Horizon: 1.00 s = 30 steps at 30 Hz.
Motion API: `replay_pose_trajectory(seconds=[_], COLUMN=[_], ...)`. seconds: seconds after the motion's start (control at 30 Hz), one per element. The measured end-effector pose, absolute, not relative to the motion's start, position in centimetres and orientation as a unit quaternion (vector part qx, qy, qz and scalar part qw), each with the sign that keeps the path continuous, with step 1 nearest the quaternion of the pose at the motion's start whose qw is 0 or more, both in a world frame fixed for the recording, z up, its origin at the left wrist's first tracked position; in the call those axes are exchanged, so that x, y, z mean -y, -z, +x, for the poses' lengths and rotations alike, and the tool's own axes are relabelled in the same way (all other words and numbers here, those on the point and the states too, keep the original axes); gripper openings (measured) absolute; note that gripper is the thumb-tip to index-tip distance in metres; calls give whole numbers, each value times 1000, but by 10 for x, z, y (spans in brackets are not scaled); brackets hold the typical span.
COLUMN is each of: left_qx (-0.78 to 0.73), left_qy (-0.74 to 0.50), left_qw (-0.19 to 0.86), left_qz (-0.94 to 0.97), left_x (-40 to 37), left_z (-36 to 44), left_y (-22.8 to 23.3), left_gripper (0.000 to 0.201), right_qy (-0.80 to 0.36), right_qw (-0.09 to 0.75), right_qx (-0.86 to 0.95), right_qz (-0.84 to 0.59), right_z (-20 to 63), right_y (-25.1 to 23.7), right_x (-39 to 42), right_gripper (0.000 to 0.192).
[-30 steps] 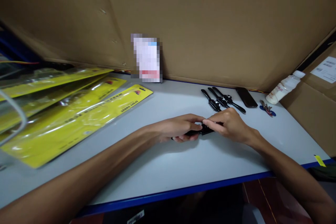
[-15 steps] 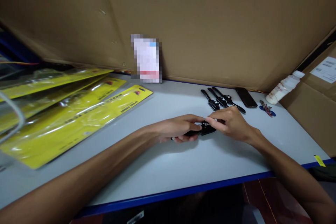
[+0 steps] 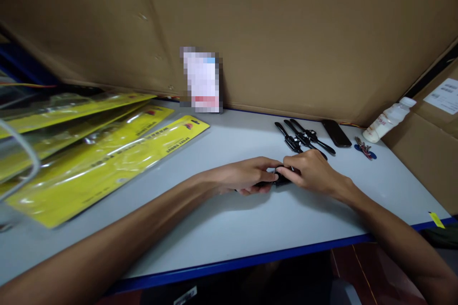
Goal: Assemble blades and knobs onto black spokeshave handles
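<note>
Over the table's middle my two hands meet on a black spokeshave (image 3: 283, 181). My left hand (image 3: 248, 175) is wrapped round its left handle, with the thumb on the middle part. My right hand (image 3: 315, 170) grips the right side, its thumb and fingers bent onto the body near the screws. Fingers cover much of the tool, so its blade cannot be made out. Just beyond my right hand lie several more black spokeshaves (image 3: 304, 136) side by side.
Yellow blister packs (image 3: 107, 176) are piled on the left of the grey table (image 3: 229, 243). A dark phone (image 3: 336, 133), keys (image 3: 365, 148) and a plastic bottle (image 3: 388, 119) stand at the back right. A blurred-out panel (image 3: 203, 81) leans on the cardboard wall (image 3: 286, 33).
My right thumb and fingers have moved down and left over the spokeshave, covering more of its screws. My left hand holds nearly the same place. The view has shifted slightly.
</note>
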<state>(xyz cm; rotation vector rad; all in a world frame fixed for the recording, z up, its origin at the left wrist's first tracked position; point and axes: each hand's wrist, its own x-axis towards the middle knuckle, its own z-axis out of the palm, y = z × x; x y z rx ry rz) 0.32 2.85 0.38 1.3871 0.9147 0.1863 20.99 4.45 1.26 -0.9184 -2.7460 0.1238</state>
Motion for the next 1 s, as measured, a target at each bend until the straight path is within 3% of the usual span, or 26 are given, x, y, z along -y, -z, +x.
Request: replay_pose_trajectory(seconds=[0.13, 0.3, 0.4, 0.5, 0.67, 1.0], left_qx=[-396, -408, -401, -397, -380, -359], left_qy=[-87, -88, -82, -79, -76, -63], left_qw=[663, 658, 663, 668, 670, 670], left_qz=[629, 627, 627, 625, 633, 647], left_x=[-27, -28, -29, -31, -31, -31], left_z=[4, 1, -1, -1, -1, -3], left_y=[-5, -2, 0, 1, 1, 0], left_gripper=[28, 37, 41, 37, 29, 32], right_qy=[-43, -148, -181, -223, -239, -236], right_qw=[149, 182, 201, 168, 121, 119], right_qx=[925, 895, 896, 914, 928, 926], right_qz=[-346, -379, -353, -296, -259, -268], right_z=[203, 203, 212, 219, 219, 219], right_y=[-4, -13, -25, -32, -31, -30], right_x=[-40, -45, -52, -57, -57, -57], right_gripper=[31, 40, 31, 13, 18, 20])
